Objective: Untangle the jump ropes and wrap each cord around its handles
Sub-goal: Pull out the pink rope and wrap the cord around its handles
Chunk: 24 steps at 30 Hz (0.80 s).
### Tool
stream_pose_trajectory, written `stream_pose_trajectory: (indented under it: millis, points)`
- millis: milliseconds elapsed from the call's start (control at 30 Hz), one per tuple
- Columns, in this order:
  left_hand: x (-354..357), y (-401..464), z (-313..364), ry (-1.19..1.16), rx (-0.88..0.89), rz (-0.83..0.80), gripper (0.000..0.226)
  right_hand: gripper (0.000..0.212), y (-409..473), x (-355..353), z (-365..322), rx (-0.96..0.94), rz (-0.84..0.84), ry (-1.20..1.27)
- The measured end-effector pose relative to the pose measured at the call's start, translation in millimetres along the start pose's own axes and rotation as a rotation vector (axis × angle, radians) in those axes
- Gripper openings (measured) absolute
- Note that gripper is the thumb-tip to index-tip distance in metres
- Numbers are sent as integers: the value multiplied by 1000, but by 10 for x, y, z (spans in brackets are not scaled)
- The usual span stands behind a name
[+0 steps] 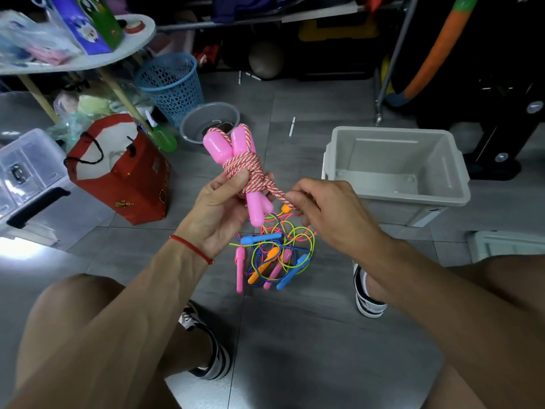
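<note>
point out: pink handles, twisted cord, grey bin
pink handles (219, 146), head view, upper end of the left handle
twisted cord (244, 166), head view, coils wrapped round the handles
grey bin (395, 132), head view, far rim

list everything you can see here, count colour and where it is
pink handles: 2, pink, side by side in the left hand
twisted cord: 1, red and white, wound round the pink handles, its end in the right hand
tangled jump ropes: count unclear, pink, blue, orange handles, thin yellow, blue, pink cords, floor between the feet
storage bin: 1, grey, floor right
gift bag: 1, red, floor left
mesh basket: 1, blue, floor rear
basin: 1, grey, behind the handles
left hand: grips the bundle
right hand: fingers pinch the cord end
</note>
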<state>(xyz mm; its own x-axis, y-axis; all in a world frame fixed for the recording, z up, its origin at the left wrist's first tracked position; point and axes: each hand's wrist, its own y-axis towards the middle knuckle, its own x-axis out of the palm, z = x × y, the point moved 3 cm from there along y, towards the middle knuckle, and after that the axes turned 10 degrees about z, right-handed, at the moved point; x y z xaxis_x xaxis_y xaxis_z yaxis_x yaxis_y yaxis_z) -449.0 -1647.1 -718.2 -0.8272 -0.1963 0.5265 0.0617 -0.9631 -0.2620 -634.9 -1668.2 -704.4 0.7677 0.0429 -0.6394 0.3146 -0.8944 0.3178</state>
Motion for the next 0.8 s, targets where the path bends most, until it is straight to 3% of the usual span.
stream_pose_trajectory:
  millis: [233,367,433,500,633,800]
  points:
    - [45,5,-70,15,-26,-25,69,14,-28,41,20,150,-125,150]
    - [79,34,-91,35,-7,60,91,11,12,-45,101,262,-184,124]
    - [113,41,-110,53,0,83,101,26,70,-124,120,347,-163,211]
    - [172,54,-150,74,-1,70,102,19,120,-192,117,413,-96,341]
    - [454,120,-214,139,-31,-33,70,39,205,-358,25,442,-78,427]
    - [1033,290,-276,206,-45,-100,50,11,366,-812,179,563,-28,498]
